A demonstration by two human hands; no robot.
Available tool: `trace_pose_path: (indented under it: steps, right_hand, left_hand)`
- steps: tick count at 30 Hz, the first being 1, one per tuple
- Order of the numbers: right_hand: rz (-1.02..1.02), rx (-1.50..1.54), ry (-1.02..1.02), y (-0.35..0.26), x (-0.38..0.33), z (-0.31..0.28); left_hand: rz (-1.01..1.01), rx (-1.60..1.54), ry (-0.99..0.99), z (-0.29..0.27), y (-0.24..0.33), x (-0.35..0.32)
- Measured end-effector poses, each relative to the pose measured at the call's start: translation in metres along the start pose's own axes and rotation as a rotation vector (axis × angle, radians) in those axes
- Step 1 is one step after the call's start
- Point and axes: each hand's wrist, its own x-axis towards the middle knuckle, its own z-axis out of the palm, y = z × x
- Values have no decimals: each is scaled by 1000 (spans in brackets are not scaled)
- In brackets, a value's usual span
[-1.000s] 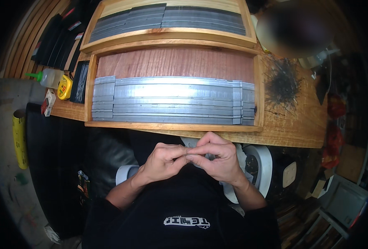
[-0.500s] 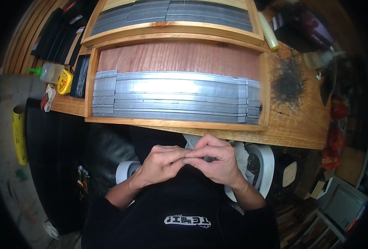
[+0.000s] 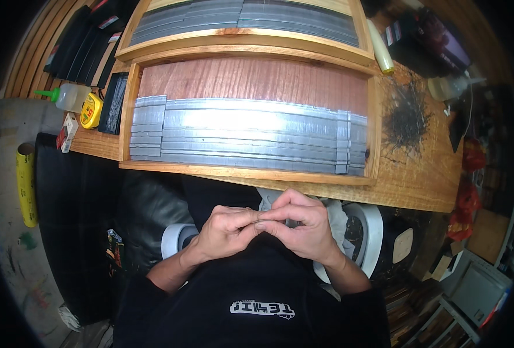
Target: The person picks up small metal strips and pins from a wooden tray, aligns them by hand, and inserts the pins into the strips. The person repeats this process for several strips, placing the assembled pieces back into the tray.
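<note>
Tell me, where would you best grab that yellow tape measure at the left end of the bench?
Probably the yellow tape measure is best taken across its two flat faces, coming down from above. It seems to stand on edge, wedged between the plastic bottle with a green nozzle and a black case, so its sides are crowded and only the top is free.

Grey strips (image 3: 251, 136), perhaps reddish tray (image 3: 251, 81)

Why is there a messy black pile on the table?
A loose heap of thin dark wires lies scattered on the wooden bench, right of the tray. Unlike the neat grey strips, its strands stray outward.
</note>
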Motion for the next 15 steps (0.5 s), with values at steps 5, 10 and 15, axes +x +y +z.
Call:
trace_pose_path:
  steps: [5, 10, 15]
  right_hand:
    - [-15, -31, 25, -6, 3, 1]
    - [-30, -15, 28, -7, 6, 2]
    - [-59, -16, 16, -11, 14, 3]
  left_hand:
    - [-23, -33, -40, -7, 2, 4]
    - [-6, -35, -31, -9, 5, 7]
    - [52, 1, 16, -13, 8, 10]
